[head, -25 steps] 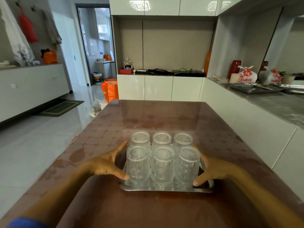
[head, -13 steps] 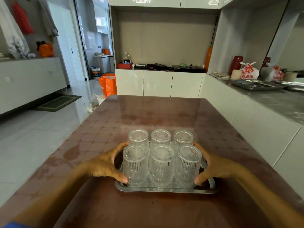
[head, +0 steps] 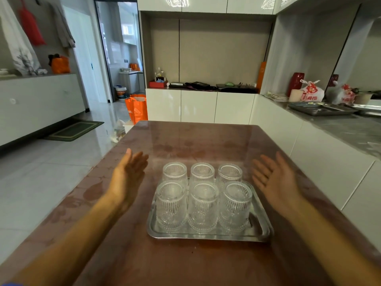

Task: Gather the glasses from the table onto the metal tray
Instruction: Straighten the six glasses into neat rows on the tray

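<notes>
Several ribbed clear glasses (head: 203, 205) stand upside down in two rows on the metal tray (head: 208, 236), which rests on the brown table (head: 195, 145). My left hand (head: 128, 174) hovers to the left of the glasses, palm turned inward, fingers spread, holding nothing. On the other side my right hand (head: 274, 182) is raised the same way, palm inward, clear of the tray. Neither hand touches the tray or any glass.
A white counter (head: 340, 129) runs along the table's right side, with metal trays (head: 321, 109) and bags on it. White cabinets stand beyond the far edge. An orange bag (head: 137, 109) sits on the floor at the far left corner.
Both hands have let go of the tray's sides and lifted up and outward, opening flat. The tray with the glasses stays on the table.
</notes>
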